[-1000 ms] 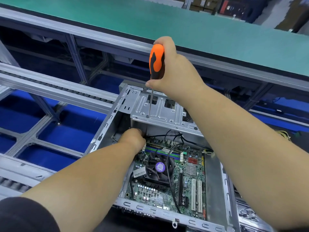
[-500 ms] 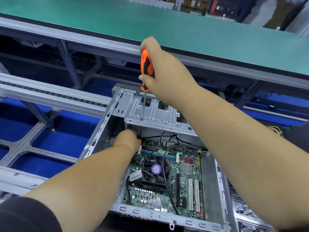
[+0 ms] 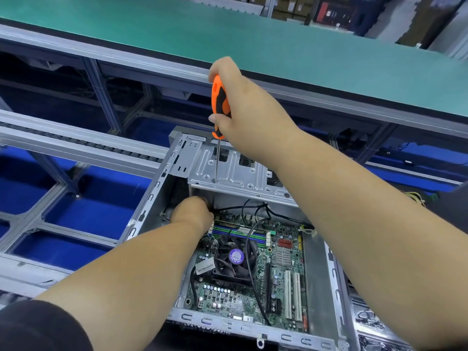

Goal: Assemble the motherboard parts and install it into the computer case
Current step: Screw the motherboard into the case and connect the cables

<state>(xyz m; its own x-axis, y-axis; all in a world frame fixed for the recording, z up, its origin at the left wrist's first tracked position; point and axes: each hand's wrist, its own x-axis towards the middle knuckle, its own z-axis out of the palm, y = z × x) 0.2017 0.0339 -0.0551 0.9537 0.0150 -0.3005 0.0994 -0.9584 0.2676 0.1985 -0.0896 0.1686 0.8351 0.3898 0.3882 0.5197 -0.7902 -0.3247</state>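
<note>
An open grey computer case [image 3: 149, 198] lies on the conveyor frame with a green motherboard [image 3: 276, 279] inside, its black CPU fan [image 3: 234, 259] near the middle. My right hand [image 3: 250, 115] grips an orange and black screwdriver [image 3: 219, 105] held upright, its tip on the metal drive bay plate [image 3: 235, 173] at the far end of the case. My left hand [image 3: 193, 212] reaches under that plate at the board's far left corner; its fingers are curled and hidden, so what they hold cannot be seen.
Black cables [image 3: 250, 239] cross the motherboard. A green worktable [image 3: 228, 34] runs across the back. Aluminium conveyor rails [image 3: 76, 140] and blue flooring [image 3: 96, 211] lie to the left. A second metal chassis [image 3: 374, 325] sits at the lower right.
My view shifted slightly right, so the case and both hands appear further left. The screwdriver stays upright with its tip on the drive bay plate; my left hand stays under the plate.
</note>
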